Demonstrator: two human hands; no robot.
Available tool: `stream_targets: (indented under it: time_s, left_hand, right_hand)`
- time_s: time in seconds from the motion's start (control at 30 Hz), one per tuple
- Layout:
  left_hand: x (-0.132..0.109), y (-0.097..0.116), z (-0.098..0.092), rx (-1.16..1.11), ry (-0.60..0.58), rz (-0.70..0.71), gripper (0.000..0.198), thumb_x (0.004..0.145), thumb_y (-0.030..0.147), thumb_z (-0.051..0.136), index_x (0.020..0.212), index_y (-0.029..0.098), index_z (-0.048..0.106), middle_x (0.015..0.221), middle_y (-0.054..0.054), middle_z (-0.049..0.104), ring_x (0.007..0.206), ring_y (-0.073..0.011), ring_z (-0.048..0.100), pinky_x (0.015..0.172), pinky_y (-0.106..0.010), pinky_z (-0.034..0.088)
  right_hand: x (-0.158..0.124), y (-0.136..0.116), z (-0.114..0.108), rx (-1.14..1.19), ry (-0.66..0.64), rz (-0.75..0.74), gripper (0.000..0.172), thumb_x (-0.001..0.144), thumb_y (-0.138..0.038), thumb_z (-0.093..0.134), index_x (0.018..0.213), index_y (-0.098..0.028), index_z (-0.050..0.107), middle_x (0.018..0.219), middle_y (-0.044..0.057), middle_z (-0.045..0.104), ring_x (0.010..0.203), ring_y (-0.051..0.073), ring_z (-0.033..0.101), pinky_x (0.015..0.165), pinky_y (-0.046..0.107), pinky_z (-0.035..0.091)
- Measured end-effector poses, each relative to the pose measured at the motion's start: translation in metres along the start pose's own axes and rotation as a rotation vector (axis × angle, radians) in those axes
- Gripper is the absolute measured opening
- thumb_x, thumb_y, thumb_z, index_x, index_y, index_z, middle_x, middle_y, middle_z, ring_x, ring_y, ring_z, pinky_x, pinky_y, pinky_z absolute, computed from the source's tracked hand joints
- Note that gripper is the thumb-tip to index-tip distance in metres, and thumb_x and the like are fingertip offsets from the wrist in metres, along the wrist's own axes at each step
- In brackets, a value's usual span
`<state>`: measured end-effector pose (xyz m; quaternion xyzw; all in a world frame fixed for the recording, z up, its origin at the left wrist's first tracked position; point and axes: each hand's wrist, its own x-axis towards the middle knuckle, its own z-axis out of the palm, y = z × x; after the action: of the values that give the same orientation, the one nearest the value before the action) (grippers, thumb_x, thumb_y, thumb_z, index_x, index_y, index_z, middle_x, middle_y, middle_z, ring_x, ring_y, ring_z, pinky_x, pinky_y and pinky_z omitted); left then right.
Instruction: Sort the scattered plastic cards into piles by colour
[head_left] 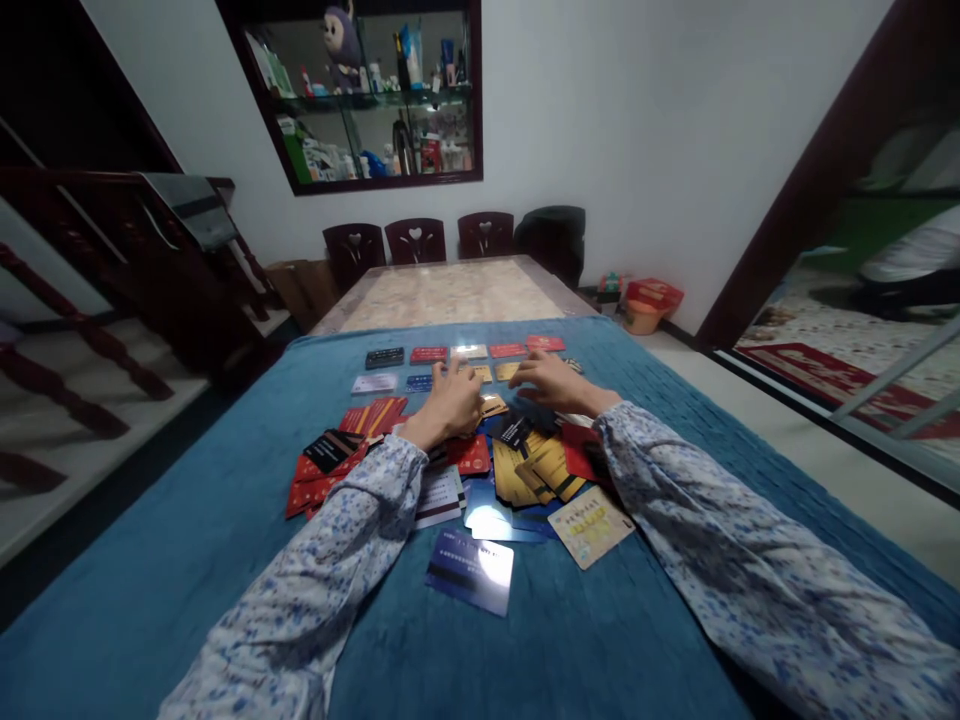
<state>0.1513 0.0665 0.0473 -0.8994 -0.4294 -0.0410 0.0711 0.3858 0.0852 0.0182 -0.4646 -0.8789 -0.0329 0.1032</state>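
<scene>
A loose heap of plastic cards (517, 470), red, gold, blue and black, lies on a blue cloth (225, 560) before me. Beyond it, cards sit in neat rows (465, 353). My left hand (450, 403) is curled over the far edge of the heap, its fingers bent around a gold card (493, 405). My right hand (551, 382) lies palm down with fingers stretched toward a gold card (507, 371) in the second row. Both sleeves are white with blue flecks.
A marble-topped table (450, 292) with dark chairs (415, 240) stands beyond the cloth. A wall cabinet (367, 95) holds bottles and a toy. A staircase (90, 300) rises at left. A doorway (862, 300) opens at right, with a person partly visible.
</scene>
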Motion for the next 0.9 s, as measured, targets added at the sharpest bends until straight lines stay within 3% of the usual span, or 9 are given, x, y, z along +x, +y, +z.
stream_targets:
  time_s: [0.2,0.33,0.53,0.9]
  left_hand:
    - [-0.014,0.014,0.005,0.008,0.037,0.032,0.027,0.093,0.016,0.051,0.113,0.017,0.070,0.134,-0.018,0.065,0.144,-0.0372,0.037,0.109,-0.057,0.035]
    - [-0.019,0.022,0.012,0.005,0.034,0.071,0.026,0.095,0.021,0.054,0.115,0.018,0.070,0.129,-0.018,0.067,0.143,-0.0387,0.039,0.109,-0.059,0.035]
    - [-0.024,0.035,0.012,-0.013,-0.010,0.122,0.027,0.098,0.028,0.059,0.118,0.014,0.070,0.128,-0.018,0.069,0.142,-0.0390,0.040,0.109,-0.058,0.036]
    - [-0.025,0.041,0.020,-0.034,-0.023,0.162,0.029,0.104,0.036,0.054,0.102,0.016,0.076,0.123,-0.015,0.070,0.132,-0.0356,0.046,0.103,-0.053,0.038]
  right_hand:
    - [-0.019,-0.002,0.008,0.042,0.032,-0.012,0.027,0.093,-0.022,0.066,0.116,-0.023,0.079,0.111,0.012,0.075,0.109,0.029,0.052,0.089,0.039,0.039]
    - [-0.028,-0.002,0.005,0.066,-0.006,-0.050,0.032,0.089,-0.019,0.068,0.120,-0.022,0.078,0.115,0.012,0.075,0.108,0.029,0.053,0.092,0.041,0.041]
    - [-0.030,-0.011,0.002,0.079,-0.073,-0.063,0.043,0.082,-0.015,0.072,0.124,-0.022,0.077,0.119,0.013,0.075,0.110,0.031,0.054,0.094,0.045,0.046]
    - [-0.030,-0.020,0.005,0.126,-0.179,-0.066,0.060,0.073,-0.007,0.068,0.130,-0.026,0.076,0.133,0.008,0.073,0.111,0.029,0.056,0.097,0.043,0.048]
